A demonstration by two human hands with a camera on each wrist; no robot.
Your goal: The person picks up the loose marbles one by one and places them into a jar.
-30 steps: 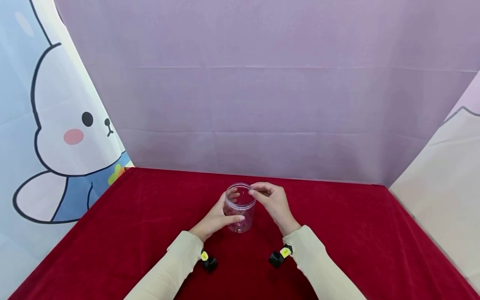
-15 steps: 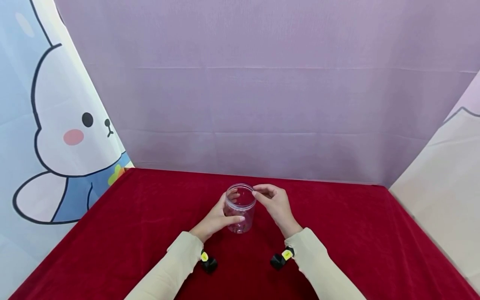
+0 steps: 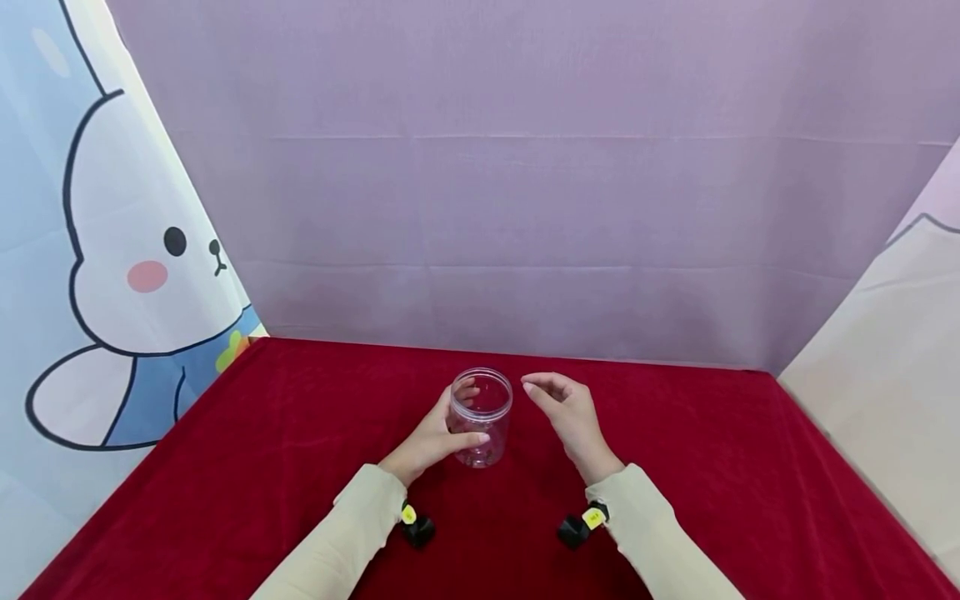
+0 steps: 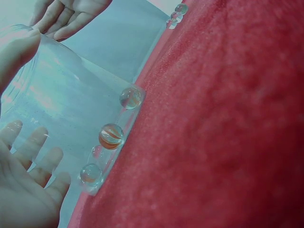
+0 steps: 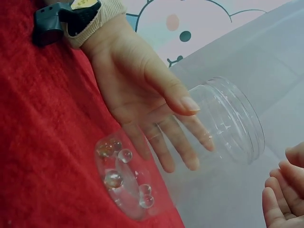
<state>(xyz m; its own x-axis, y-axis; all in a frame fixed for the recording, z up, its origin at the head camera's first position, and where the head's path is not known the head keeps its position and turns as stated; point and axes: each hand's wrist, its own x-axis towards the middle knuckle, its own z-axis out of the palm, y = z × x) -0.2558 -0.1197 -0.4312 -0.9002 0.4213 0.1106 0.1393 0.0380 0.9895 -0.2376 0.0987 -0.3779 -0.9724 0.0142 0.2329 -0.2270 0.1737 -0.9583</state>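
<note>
A clear plastic jar (image 3: 480, 437), lidless with a threaded rim, stands upright on the red cloth. My left hand (image 3: 431, 437) grips its side, thumb across the near face and fingers round the back. Several glass marbles lie in the bottom, among them an orange-streaked marble (image 4: 111, 136) in the left wrist view and a clear marble (image 5: 147, 201) in the right wrist view. Just right of the rim and apart from it, my right hand (image 3: 570, 417) hovers with its fingers loosely bent. Nothing shows between its thumb and fingertips.
Beyond the jar, a few more marbles (image 4: 176, 16) rest on the red cloth (image 3: 675, 467) in the left wrist view. A plain mauve curtain (image 3: 480, 200) closes off the back; printed cloth (image 3: 127, 275) hangs on the left side.
My right hand has drawn away from the jar's rim to the right, its fingertips leaving the mouth. The left hand and the jar have stayed in place.
</note>
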